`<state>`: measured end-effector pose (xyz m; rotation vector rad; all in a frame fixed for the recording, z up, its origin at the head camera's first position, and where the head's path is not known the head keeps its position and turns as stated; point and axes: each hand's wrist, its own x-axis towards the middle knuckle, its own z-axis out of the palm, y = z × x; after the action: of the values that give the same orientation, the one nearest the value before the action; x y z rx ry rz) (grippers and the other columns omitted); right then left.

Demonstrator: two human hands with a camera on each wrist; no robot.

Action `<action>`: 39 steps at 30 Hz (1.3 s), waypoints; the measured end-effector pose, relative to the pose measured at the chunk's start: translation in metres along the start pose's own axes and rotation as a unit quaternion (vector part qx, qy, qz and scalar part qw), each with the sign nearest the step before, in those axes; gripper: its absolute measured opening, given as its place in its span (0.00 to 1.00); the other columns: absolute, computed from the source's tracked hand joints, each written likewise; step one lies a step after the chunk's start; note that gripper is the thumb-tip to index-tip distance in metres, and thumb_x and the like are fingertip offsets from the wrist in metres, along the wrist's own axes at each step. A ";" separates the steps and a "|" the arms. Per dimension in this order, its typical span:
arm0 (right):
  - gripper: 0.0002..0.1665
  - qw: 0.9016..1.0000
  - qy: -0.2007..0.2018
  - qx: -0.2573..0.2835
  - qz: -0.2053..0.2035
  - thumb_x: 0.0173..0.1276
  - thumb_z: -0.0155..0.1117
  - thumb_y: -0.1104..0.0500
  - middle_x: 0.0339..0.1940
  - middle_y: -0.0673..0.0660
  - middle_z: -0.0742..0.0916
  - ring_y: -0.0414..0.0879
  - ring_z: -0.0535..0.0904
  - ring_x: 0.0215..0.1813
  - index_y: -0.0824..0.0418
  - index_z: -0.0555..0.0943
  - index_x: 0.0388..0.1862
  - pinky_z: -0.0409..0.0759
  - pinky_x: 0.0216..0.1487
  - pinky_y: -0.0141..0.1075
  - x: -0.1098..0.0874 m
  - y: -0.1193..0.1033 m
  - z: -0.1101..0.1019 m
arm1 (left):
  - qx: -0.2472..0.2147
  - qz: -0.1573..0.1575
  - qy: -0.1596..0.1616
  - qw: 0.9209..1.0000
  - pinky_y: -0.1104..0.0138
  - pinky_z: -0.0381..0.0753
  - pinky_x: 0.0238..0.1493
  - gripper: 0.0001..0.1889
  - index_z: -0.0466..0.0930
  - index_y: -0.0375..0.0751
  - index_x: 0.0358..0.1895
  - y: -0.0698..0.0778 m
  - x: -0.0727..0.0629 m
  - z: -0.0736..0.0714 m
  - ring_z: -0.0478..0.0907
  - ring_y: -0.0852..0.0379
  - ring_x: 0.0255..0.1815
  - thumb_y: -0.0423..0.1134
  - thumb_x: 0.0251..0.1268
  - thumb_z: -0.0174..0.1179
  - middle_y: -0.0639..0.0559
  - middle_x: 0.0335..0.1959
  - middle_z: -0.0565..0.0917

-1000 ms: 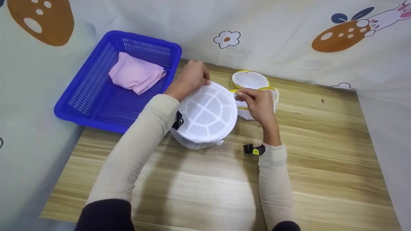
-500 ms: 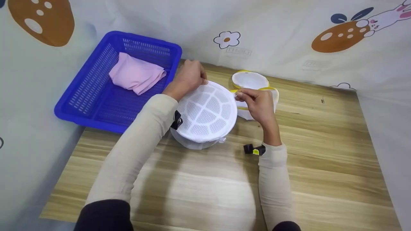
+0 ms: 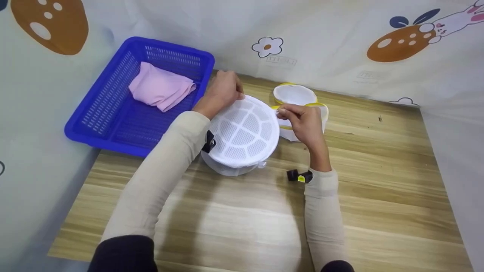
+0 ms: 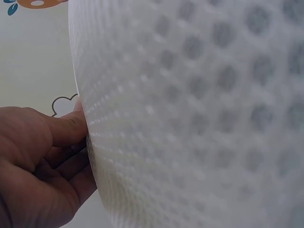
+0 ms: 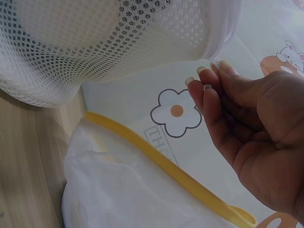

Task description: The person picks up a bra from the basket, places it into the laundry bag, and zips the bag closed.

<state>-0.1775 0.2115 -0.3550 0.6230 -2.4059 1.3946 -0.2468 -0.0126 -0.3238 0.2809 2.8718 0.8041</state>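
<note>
A round white mesh laundry bag (image 3: 244, 130) stands on the table with its flat, ribbed mesh top tilted toward me. My left hand (image 3: 225, 88) pinches its far rim; in the left wrist view, thumb and fingers of that hand (image 4: 38, 166) meet at the edge of the mesh (image 4: 190, 95). At the rim's right side my right hand (image 3: 306, 122) pinches a small piece, too small to make out. The right wrist view has the fingertips of this hand (image 5: 266, 133) together at the bag's white edge (image 5: 223, 28). A small white tab (image 3: 261, 164) sticks out from the near rim.
Behind the right hand lie white mesh bags with yellow trim, one at the back (image 3: 295, 94) and one nearer (image 3: 289, 134). A blue basket (image 3: 107, 145) at left holds a folded pink cloth (image 3: 160, 85). A patterned sheet (image 3: 325, 49) hangs along the table's back edge.
The left hand has shifted slightly left along the far rim, and the bag's top has turned a little with it. The right hand has kept its place.
</note>
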 end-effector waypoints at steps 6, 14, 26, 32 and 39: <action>0.05 1.000 -0.001 -0.006 -0.004 0.63 0.62 0.73 0.28 0.67 0.86 0.57 0.85 0.32 0.77 0.84 0.34 0.82 0.35 0.35 0.000 0.000 0.000 | -0.002 -0.003 0.011 1.000 0.62 0.74 0.48 0.04 0.88 0.42 0.34 -0.001 -0.001 -0.003 0.76 0.53 0.44 0.35 0.61 0.63 0.48 0.40 0.84; 0.06 1.000 0.005 -0.007 -0.004 0.62 0.63 0.72 0.28 0.66 0.87 0.57 0.85 0.31 0.76 0.84 0.34 0.82 0.35 0.35 -0.001 0.000 0.000 | -0.013 -0.012 0.017 1.000 0.63 0.75 0.47 0.04 0.88 0.42 0.34 -0.005 -0.002 -0.004 0.76 0.54 0.43 0.35 0.61 0.64 0.49 0.39 0.85; 0.06 1.000 0.000 -0.012 -0.004 0.63 0.63 0.71 0.28 0.65 0.87 0.54 0.85 0.32 0.75 0.85 0.35 0.82 0.36 0.34 -0.001 0.000 -0.002 | -0.020 -0.032 0.031 0.999 0.62 0.76 0.48 0.05 0.89 0.40 0.35 -0.010 -0.003 -0.005 0.77 0.53 0.44 0.34 0.61 0.63 0.47 0.41 0.85; 0.06 1.000 -0.001 -0.011 0.005 0.63 0.63 0.71 0.28 0.65 0.87 0.54 0.85 0.32 0.75 0.85 0.35 0.82 0.36 0.34 -0.001 -0.001 -0.004 | -0.023 -0.043 0.033 0.998 0.62 0.75 0.51 0.05 0.89 0.40 0.36 -0.010 -0.003 -0.005 0.77 0.53 0.46 0.33 0.60 0.64 0.46 0.42 0.85; 0.06 1.000 -0.004 -0.003 0.006 0.63 0.63 0.72 0.27 0.66 0.86 0.56 0.85 0.32 0.75 0.84 0.34 0.82 0.36 0.34 -0.002 -0.001 -0.004 | -0.018 -0.043 0.039 0.998 0.61 0.75 0.52 0.05 0.89 0.40 0.36 -0.012 -0.003 -0.006 0.79 0.50 0.48 0.34 0.60 0.64 0.45 0.43 0.85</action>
<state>-0.1753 0.2147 -0.3528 0.6156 -2.4223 1.3918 -0.2466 -0.0264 -0.3252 0.1223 2.9140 0.8687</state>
